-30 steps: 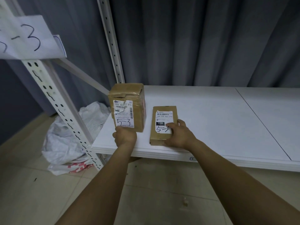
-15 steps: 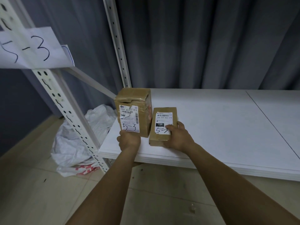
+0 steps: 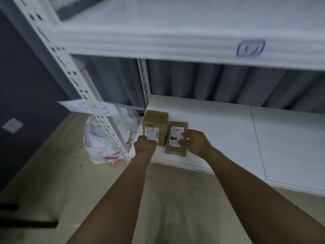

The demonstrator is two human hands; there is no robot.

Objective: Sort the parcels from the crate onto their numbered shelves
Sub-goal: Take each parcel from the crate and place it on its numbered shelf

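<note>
Parcels, two of them, sit at the front left corner of the lower shelf [image 3: 219,134]. The taller cardboard parcel [image 3: 154,125] stands upright nearest the corner. The flat cardboard parcel [image 3: 176,150] lies just to its right, label up.

The left hand [image 3: 145,144] is bunched against the lower front face of the taller parcel. The blur hides whether it grips the box. The right hand [image 3: 195,140] is above the flat parcel with bent fingers over its label; I cannot tell whether they press or pinch it.

A paper sign [image 3: 91,108] reading "5-3" hangs on the perforated white upright [image 3: 79,81]. A crumpled white plastic bag [image 3: 103,136] lies on the floor behind that upright. The upper shelf [image 3: 175,41] carries a blue-edged sticker [image 3: 250,47] on its front edge. A grey curtain [image 3: 211,81] hangs behind the shelves.
</note>
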